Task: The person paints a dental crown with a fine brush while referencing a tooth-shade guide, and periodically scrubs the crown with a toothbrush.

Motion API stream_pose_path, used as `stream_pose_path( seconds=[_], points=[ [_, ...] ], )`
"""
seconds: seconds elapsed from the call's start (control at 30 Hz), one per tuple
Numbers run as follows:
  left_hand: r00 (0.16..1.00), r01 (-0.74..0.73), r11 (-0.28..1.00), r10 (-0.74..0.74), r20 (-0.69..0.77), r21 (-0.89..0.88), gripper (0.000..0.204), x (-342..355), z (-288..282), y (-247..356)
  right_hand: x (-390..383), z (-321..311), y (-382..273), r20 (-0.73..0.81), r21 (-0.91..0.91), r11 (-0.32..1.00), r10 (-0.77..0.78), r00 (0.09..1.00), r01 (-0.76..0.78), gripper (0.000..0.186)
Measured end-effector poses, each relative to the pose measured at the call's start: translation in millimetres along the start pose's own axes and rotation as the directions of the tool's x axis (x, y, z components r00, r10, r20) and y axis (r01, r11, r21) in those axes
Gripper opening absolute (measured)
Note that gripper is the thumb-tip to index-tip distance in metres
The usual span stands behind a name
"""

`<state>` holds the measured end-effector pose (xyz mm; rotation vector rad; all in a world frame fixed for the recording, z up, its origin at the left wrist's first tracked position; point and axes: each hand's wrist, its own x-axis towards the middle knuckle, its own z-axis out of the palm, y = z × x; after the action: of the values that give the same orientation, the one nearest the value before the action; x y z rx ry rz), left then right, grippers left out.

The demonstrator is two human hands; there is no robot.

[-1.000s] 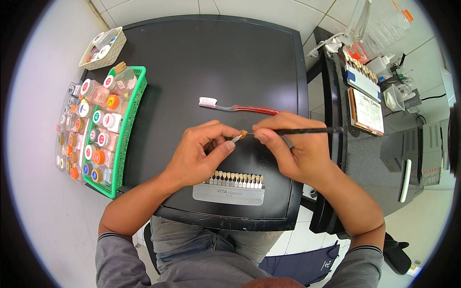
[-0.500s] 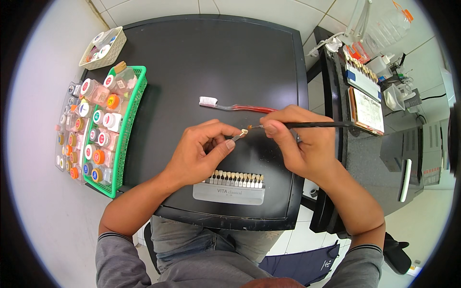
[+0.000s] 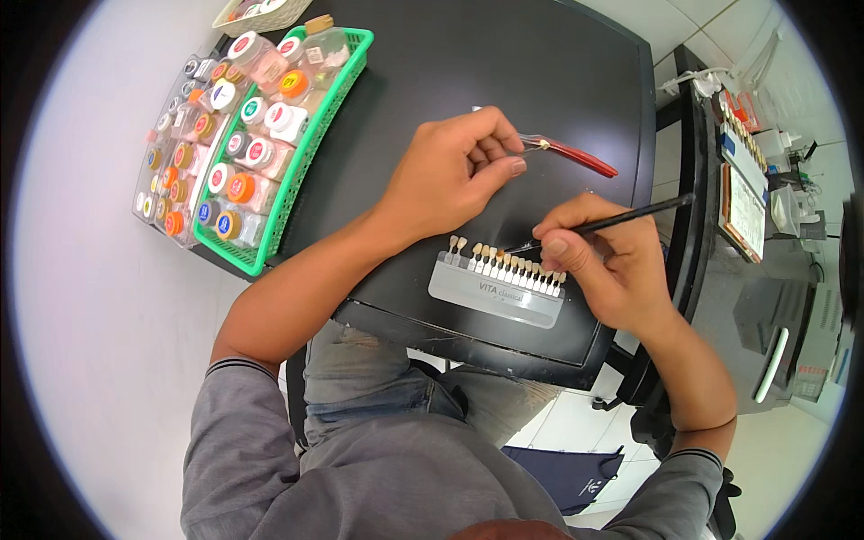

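Note:
My left hand (image 3: 454,171) is raised over the black table, its thumb and fingers pinched on a small tooth shade tab (image 3: 543,144) with a cream tip. The tab overlaps the toothbrush (image 3: 585,160), which has a clear and red handle and lies behind; its head is mostly hidden by my hand. My right hand (image 3: 612,261) grips a thin black-handled brush (image 3: 643,211), its tip pointing down-left at the row of tooth tabs. Those tabs stand in a grey shade guide holder (image 3: 495,292) near the table's front edge, with a gap toward the row's left end.
At left, a green basket (image 3: 310,175) holds several jars with coloured caps; a clear box (image 3: 148,175) of small jars stands beside it. A cream basket (image 3: 290,15) is at the far left. On the right side table lie another shade guide (image 3: 745,153) and a framed paper (image 3: 743,209).
My view has shifted, so the table contents sit differently in the picture. The hands have moved apart, and the brush tip has gone from the held tab to the shade guide's row.

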<state>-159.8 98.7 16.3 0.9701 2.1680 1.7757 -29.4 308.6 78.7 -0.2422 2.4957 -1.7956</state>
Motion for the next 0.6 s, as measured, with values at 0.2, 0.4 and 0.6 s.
stream_pose_path(
  seconds=[0.2, 0.4, 0.6],
  points=[
    [0.997, -0.057, 0.998, 0.059, -0.055, 0.032, 0.014, 10, 7, -16, -1, 23, -7, -0.010, -0.014, 1.000, -0.010, 1.000, 0.010, 0.023],
    [0.999, 0.014, 1.000, -0.015, -0.050, -0.011, 0.017, 13, 12, -20, 0, 36, -7, 0.088, -0.204, 0.969, -0.127, 0.988, 0.142, 0.023],
    [0.999, 0.015, 1.000, -0.015, -0.042, -0.011, 0.018, 12, 13, -18, 1, 39, -11, 0.055, -0.303, 0.925, -0.224, 0.973, 0.230, 0.016]
  ],
)
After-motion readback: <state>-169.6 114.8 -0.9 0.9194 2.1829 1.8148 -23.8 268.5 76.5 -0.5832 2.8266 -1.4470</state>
